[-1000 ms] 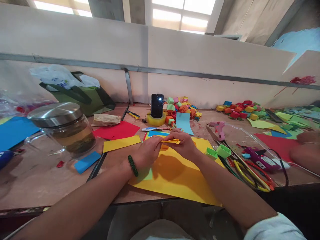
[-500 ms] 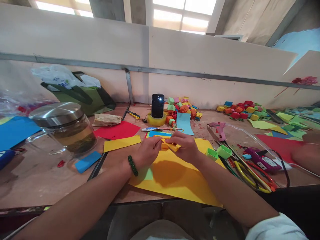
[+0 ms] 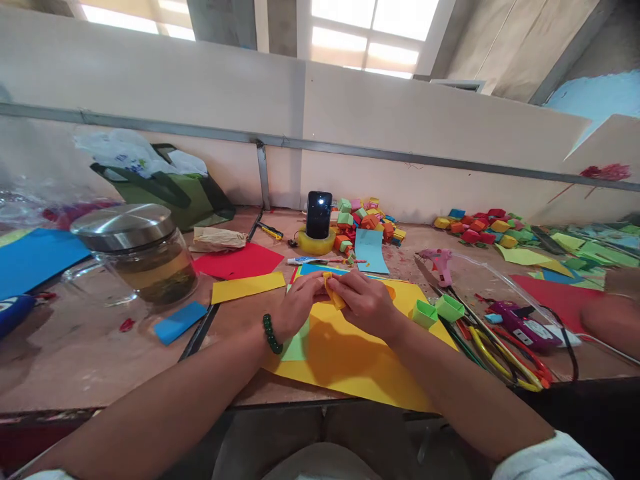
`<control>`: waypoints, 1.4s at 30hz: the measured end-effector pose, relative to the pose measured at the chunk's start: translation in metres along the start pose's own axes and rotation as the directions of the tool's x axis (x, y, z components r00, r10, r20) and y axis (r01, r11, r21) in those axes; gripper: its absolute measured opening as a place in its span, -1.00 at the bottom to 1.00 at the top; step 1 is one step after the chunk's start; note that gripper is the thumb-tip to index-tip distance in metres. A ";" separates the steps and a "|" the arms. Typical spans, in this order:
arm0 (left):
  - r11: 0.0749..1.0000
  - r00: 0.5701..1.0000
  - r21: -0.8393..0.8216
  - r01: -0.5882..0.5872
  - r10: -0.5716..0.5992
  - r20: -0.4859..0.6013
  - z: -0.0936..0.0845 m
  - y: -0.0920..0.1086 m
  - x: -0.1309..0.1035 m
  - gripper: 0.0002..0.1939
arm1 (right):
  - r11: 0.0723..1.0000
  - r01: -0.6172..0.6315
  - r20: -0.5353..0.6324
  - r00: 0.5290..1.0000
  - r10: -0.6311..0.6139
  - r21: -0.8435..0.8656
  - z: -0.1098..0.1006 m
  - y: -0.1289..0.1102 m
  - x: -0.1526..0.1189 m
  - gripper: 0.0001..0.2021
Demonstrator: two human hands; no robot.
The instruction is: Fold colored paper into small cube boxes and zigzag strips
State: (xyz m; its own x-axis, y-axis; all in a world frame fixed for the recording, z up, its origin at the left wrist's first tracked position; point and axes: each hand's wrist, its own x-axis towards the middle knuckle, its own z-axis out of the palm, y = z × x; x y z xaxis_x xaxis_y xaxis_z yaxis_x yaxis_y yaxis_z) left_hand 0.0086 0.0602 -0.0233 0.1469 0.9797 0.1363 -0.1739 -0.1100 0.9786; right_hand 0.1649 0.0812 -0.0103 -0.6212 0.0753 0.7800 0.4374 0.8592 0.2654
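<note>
A small folded yellow paper piece (image 3: 334,293) is pinched between both hands, above a large yellow sheet (image 3: 370,360). My left hand (image 3: 299,303), with a green bead bracelet at the wrist, holds its left side. On its right side are the closed fingers of my right hand (image 3: 367,303), which cover part of it. A pale green paper (image 3: 296,343) lies on the yellow sheet by my left wrist. Two open green paper boxes (image 3: 425,313) stand just right of my right hand. To the left lies a yellow strip (image 3: 249,288).
A glass jar (image 3: 155,267), a blue strip (image 3: 180,323) and red paper (image 3: 240,260) are on the left. Behind stand a phone (image 3: 319,215) and paper cubes (image 3: 370,220). A pink glue gun (image 3: 442,267), pliers (image 3: 500,353) and another person's hand (image 3: 613,313) are at right.
The yellow piece has turned more upright between my hands, and its flap no longer sticks out to the right. My right fingers have moved slightly left and lower. The view has shifted slightly.
</note>
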 end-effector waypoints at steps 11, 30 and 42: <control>0.765 0.955 0.574 -0.292 0.263 0.135 0.003 -0.004 -0.002 -0.79 | 0.851 -0.377 0.071 0.923 0.378 0.365 0.007 0.010 -0.004 -0.87; 0.998 0.999 0.048 -0.043 0.044 -0.022 -0.003 0.011 0.003 -0.39 | -0.017 -0.682 0.470 0.486 0.737 0.731 0.016 0.021 -0.001 -0.54; 0.676 0.984 0.719 -0.161 0.170 0.061 -0.010 -0.003 0.004 -0.82 | 0.102 -0.738 0.543 0.575 0.612 0.667 0.022 0.011 -0.006 -0.61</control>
State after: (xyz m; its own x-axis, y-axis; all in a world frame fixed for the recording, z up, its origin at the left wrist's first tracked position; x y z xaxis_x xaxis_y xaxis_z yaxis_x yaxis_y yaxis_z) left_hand 0.0004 0.0660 -0.0276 0.1743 0.9347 0.3098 0.5586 -0.3529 0.7506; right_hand 0.1591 0.1015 -0.0245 -0.4427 0.8437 0.3036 0.0687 0.3695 -0.9267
